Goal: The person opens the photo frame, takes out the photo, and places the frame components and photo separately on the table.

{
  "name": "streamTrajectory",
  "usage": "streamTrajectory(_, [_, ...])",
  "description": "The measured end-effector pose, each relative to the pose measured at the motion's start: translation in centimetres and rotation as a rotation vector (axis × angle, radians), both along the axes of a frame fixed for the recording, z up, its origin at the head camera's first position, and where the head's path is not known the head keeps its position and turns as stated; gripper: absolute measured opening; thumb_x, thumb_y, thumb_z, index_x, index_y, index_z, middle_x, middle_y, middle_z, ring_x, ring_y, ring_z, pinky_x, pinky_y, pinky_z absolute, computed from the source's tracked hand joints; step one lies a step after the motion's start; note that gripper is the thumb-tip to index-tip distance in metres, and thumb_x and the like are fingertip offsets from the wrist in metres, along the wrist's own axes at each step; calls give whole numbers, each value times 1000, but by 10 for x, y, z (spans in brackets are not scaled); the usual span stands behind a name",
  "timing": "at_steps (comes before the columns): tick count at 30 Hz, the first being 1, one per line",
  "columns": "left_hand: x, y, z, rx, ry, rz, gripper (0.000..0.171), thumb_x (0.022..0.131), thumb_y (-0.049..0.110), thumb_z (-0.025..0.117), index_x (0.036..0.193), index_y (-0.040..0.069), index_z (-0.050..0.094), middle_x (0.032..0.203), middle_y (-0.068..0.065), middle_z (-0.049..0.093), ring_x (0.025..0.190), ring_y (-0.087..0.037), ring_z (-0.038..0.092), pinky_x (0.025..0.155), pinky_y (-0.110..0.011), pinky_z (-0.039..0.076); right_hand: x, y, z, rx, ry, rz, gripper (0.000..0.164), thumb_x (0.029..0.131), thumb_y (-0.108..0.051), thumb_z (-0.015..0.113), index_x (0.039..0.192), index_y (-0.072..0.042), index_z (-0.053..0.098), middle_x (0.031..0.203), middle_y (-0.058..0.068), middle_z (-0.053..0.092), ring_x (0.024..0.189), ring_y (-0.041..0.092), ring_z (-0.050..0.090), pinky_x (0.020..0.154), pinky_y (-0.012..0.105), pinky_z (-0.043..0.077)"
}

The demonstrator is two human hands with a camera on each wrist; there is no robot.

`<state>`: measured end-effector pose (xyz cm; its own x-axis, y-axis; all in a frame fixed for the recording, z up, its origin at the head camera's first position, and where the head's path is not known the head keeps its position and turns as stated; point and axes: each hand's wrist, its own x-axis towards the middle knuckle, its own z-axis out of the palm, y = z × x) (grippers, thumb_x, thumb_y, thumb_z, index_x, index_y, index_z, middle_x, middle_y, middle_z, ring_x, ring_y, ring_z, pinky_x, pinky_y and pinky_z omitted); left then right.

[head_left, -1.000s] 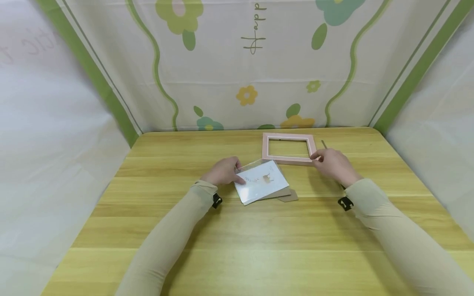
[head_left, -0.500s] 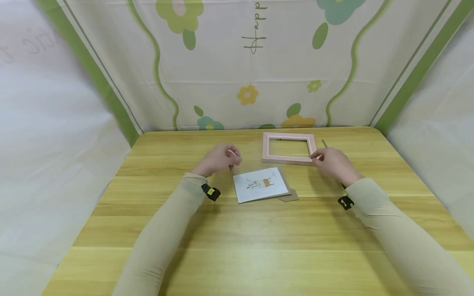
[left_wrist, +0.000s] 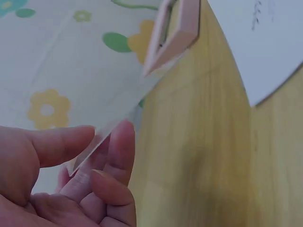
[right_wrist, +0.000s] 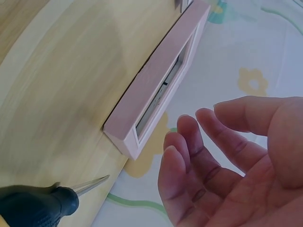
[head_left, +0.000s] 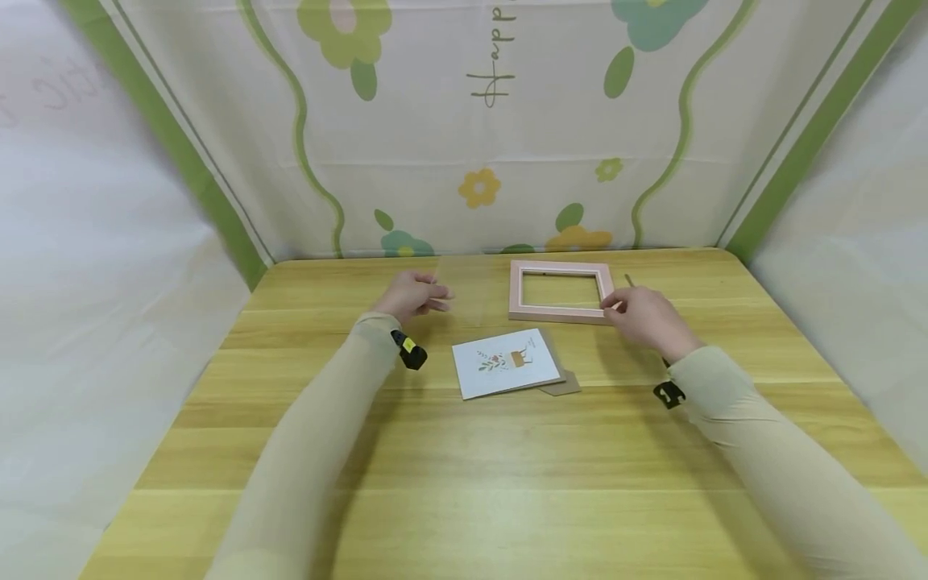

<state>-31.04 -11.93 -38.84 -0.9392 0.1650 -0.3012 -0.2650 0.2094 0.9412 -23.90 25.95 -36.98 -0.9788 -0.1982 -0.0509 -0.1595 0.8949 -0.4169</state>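
Nearest, a white card (head_left: 507, 362) flat on the wooden table (head_left: 464, 483), over brown backing board (head_left: 564, 382). Farther left, left hand (head_left: 412, 295) pinching a clear pane (left_wrist: 102, 90) by its corner, raised. Far right, right hand (head_left: 641, 316), fingers loosely spread, just beside the pink frame (head_left: 560, 291), screwdriver (right_wrist: 45, 202) alongside.

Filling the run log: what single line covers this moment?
left hand: pinches clear pane | right hand: open by pink frame | card: flat on table

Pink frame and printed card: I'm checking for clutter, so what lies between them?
Only bare table between the pink frame and the printed card, as the head view shows.
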Motion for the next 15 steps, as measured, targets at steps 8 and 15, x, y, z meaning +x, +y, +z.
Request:
streamTrajectory(8, [-23, 9, -31, -263, -11, 99, 20, 89, 13, 72, 101, -3, 69, 93, -13, 71, 79, -23, 66, 65, -29, 46, -3, -7, -5, 7, 0, 5, 29, 100, -18, 54, 119, 0, 67, 107, 22, 67, 94, 34, 62, 77, 46, 49])
streamTrajectory(15, [-28, 13, -40, -726, 48, -3, 44, 87, 36, 76, 104, -2, 64, 101, -11, 62, 86, -25, 55, 76, -40, 51, -4, -11, -7, 27, -1, -1, 30, 101, -20, 55, 121, -1, 67, 110, 22, 67, 94, 34, 61, 79, 48, 49])
